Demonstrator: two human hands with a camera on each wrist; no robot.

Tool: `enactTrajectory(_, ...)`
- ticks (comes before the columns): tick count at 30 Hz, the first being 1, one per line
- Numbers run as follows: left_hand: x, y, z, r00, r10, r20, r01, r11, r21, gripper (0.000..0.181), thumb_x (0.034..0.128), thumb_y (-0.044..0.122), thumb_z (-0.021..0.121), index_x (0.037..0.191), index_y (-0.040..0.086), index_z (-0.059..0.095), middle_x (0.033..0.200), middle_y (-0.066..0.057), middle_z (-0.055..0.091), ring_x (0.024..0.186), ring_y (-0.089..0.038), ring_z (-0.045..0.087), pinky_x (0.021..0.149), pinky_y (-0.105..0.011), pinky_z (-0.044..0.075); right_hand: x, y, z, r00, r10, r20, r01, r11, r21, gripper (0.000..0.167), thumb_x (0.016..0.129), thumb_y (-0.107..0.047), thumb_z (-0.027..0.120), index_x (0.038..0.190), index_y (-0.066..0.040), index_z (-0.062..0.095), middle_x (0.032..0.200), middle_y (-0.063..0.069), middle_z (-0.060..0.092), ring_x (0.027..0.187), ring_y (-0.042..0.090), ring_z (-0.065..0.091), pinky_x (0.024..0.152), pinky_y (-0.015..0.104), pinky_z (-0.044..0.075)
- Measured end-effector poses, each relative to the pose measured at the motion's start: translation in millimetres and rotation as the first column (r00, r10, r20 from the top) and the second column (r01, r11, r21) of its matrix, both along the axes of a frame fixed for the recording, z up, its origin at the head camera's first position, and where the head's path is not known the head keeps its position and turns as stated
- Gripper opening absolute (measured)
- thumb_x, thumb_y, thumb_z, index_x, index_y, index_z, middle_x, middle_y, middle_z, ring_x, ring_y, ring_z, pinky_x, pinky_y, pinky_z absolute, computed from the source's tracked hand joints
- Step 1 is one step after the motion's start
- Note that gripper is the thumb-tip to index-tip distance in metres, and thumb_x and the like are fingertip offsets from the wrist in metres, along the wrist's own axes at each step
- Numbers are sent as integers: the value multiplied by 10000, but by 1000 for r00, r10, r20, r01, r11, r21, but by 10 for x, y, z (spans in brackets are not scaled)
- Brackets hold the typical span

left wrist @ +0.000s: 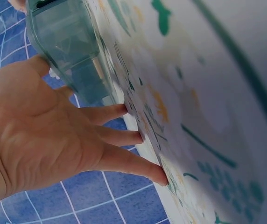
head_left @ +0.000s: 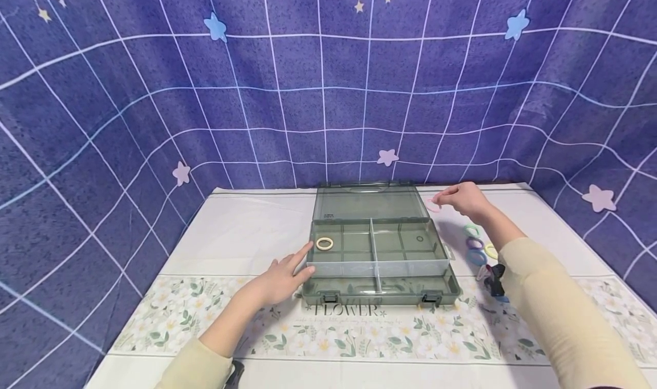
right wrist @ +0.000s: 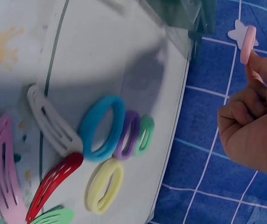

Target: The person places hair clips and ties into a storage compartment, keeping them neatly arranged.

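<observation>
Now your right hand (head_left: 464,201) pinches the pink hair tie (right wrist: 248,44) by its edge, just right of the opened lid (head_left: 369,203), a light hold that seems meant to leave most of it uncovered. Well apart, your left hand (head_left: 279,280) spreads straight fingers at the smoky divided storage box's (head_left: 349,270) left side, likely steadying it. The cream hair tie (head_left: 324,248) lies in the left compartment; the blue hair tie (right wrist: 118,122) waits outside, apparently for easy right-hand reach.

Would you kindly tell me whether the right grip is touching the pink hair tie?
Touching: the right wrist view shows the right grip pinching the pink hair tie at its lower end, with no gap.
</observation>
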State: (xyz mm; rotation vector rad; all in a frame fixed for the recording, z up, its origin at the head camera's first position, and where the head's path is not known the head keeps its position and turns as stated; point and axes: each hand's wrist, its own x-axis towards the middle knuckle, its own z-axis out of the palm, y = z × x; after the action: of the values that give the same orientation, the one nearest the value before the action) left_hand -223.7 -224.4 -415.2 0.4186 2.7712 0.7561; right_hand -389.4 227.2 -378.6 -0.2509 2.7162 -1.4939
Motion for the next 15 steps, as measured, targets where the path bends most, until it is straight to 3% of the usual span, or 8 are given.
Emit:
enactTrajectory(10, 0, 3, 1, 1000, 2, 3, -2, 1000, -10, 663, 1096, 484, 343, 1651, 220, 94, 1628, -196, 280, 1498, -422, 215, 1194, -639, 6, 32, -252, 90, 999, 35, 8, -35, 999, 25, 295, 891, -134, 753, 1074, 97, 740, 591, -81, 494, 450, 25, 300, 399, 207, 264)
enactTrajectory(15, 6, 3, 9, 1000, 2, 7, -2, 1000, -8, 667, 1095, 490, 342, 1651, 222, 91, 1629, -193, 277, 1500, -422, 209, 1194, -640, 3, 25, -377, 116, 998, 57, 15, -57, 998, 20, 266, 876, -106, 743, 1055, 90, 751, 526, -114, 441, 447, 24, 290, 401, 204, 253)
